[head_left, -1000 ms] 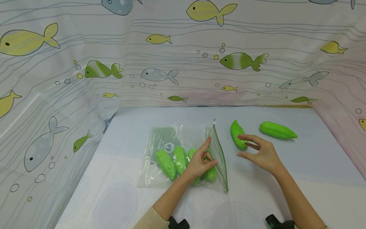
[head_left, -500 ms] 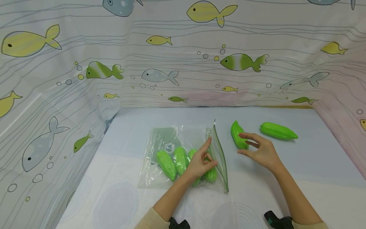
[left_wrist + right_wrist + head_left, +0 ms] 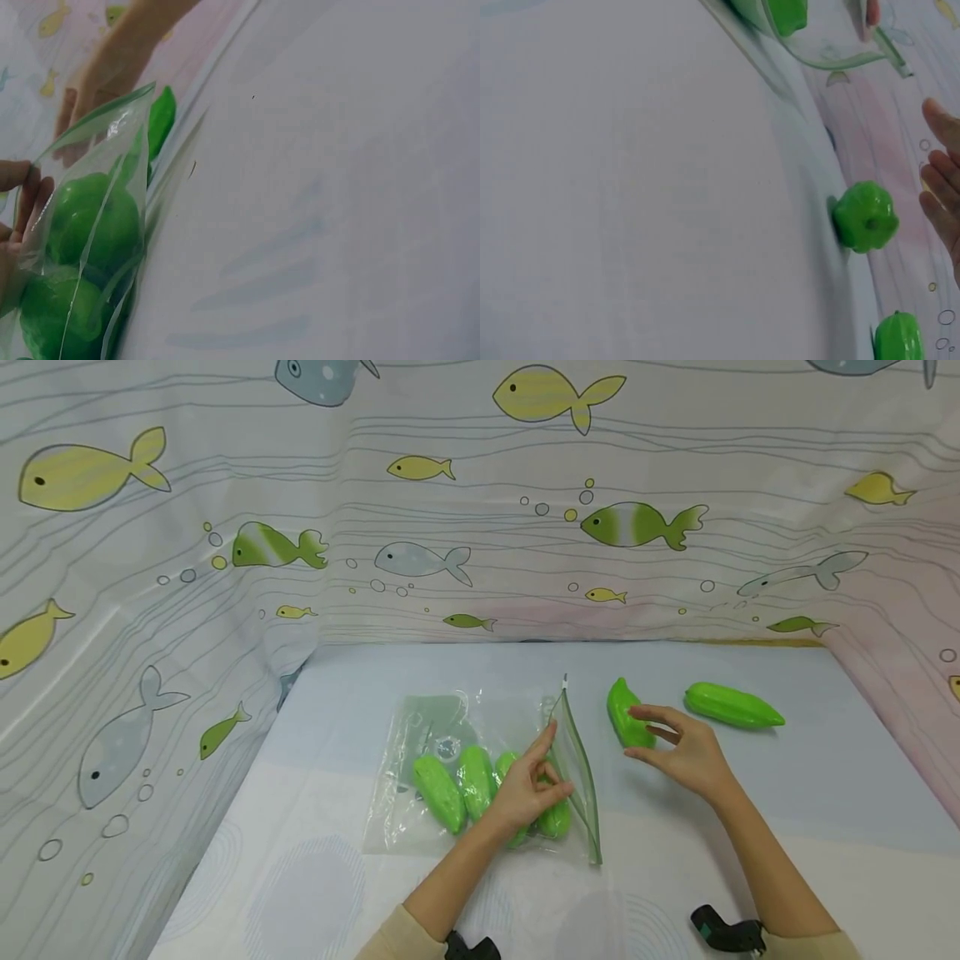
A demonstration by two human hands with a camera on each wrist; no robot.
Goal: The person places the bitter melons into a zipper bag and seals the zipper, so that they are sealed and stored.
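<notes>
A clear zip bag (image 3: 590,802) lies on the table, its mouth facing right and held apart. Inside are several long green vegetables (image 3: 438,793), glossy, ribbed and pepper-like. My left hand (image 3: 525,787) lies over the bag, its index finger stretched to the mouth's edge and its thumb spread lower down. In the left wrist view some fingers (image 3: 37,201) show through the film. To the right, my right hand (image 3: 693,760) holds thumb and fingers apart in a C beside a loose green vegetable (image 3: 622,703); its fingers partly overlap it. In the right wrist view that vegetable (image 3: 866,216) stands clear of the fingers.
Another green vegetable (image 3: 733,705) lies farther right on the pale tablecloth (image 3: 787,810). A fish-patterned curtain (image 3: 450,502) hangs behind and along both sides. Black wrist mounts (image 3: 727,933) show near both sleeves.
My right hand has edged slightly forward, its thumb closer to the loose vegetable's near end. The left hand and bag stay put; the head view has shifted a little.
</notes>
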